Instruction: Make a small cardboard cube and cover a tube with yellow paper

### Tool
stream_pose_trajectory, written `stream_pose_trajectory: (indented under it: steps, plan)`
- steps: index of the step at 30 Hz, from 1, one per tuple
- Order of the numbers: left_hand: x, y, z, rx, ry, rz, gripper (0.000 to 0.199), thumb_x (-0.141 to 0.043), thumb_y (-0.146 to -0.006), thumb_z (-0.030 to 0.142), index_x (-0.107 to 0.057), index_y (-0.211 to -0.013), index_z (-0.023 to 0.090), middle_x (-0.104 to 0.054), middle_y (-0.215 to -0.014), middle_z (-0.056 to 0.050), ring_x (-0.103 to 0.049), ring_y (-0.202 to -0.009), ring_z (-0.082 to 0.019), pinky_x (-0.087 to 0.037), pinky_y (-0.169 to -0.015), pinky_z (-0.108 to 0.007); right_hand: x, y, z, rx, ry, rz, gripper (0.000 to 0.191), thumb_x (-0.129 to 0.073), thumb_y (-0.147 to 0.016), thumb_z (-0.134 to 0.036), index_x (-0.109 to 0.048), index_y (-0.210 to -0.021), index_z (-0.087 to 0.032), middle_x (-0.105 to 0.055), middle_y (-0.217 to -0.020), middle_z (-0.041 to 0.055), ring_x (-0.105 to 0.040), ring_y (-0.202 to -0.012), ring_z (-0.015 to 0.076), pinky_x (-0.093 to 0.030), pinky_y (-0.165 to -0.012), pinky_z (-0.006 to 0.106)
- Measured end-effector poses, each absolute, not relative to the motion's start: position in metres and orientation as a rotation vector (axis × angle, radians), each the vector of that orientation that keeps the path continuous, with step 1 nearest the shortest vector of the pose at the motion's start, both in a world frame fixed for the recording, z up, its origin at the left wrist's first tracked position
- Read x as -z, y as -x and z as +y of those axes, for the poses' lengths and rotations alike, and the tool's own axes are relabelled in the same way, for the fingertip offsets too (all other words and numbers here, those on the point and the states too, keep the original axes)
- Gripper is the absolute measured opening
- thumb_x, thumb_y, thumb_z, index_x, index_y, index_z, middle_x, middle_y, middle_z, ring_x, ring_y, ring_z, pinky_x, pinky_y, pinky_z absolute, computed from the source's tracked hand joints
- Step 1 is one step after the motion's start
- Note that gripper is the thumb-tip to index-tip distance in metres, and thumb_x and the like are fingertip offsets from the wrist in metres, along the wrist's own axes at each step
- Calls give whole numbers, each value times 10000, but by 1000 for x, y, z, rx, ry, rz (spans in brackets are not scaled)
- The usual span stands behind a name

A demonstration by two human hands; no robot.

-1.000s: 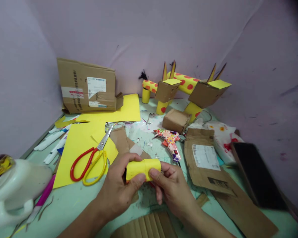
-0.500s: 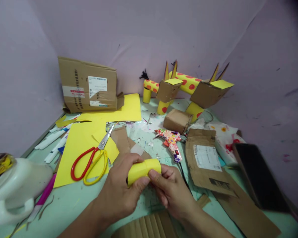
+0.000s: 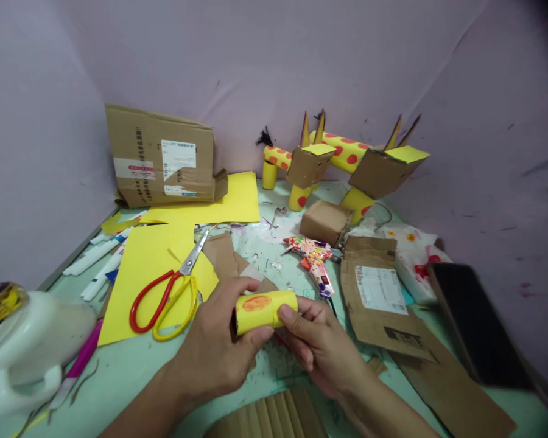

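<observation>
Yellow tube [image 3: 265, 311], one: held at near centre above the table [image 3: 146, 389], its left end gripped by the left hand's [image 3: 219, 340] fingers, its right end by the right hand's [image 3: 322, 340]. Judged light, slightly crushable; best held lightly by the ends.

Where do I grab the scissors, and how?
Probably by the red loop and yellow loop, coming from the near side. The scissors lie flat with both loops toward you and the blades pointing away, so you'd keep off the cutting edges.
</observation>
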State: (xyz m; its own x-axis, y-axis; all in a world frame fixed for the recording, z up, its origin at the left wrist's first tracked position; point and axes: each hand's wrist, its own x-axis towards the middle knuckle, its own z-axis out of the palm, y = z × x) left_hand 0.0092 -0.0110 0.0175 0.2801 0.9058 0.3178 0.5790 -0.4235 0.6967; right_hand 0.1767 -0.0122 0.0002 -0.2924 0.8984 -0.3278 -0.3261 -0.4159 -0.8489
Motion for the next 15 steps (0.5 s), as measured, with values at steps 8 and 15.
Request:
stream_pose_trajectory:
  steps: [8,15]
  plan:
    - [-24,-9,-9,-881,-1916,1377,233,-610,-746,239,-582,-975,207,-666,-920,-28,-634,-823,-190,-507,-723,-291,-4,-178,-7,-1907,1062,-896,422,-732,-664,-510,-668,-763,-104,-447,-347,-92,-247,-251,11,-114,-301,164]
    - [-19,-10,-11,-955,-1914,1328,316,-634,-754,249,-556,-1058,209,-655,-1024,-49,-628,-928,-201,-501,-801,-303,5,-175,-14,-1739,1099,-898,360,-719,-705,-476,-670,-706,-119,-389,-338,-102,-205,-284,10,-114,-316,173]
